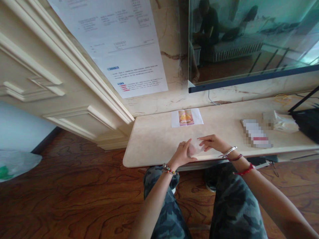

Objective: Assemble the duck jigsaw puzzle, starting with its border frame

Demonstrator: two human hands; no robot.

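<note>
A small see-through piece of plastic (195, 148), perhaps a bag or a wrapper, is between my hands just above the front of the pale shelf (149, 142). Something faintly pinkish shows at its left side; its exact kind is too blurred to tell. My left hand (183, 154) grips it from the left, thumb and fingers around its edge. From the right, my right hand (212, 143) has curled fingers on its upper right edge. Behind them on the shelf lies a white sheet with a picture of a yellow cartoon figure (186, 118).
A phone (257, 133) lies right of my hands, with a clear plastic packet (281, 121) and a black object (307, 122) beyond it. A television (249, 43) and a large printed sheet (119, 49) are on the wall. A plastic bag (20, 164) is at the far left.
</note>
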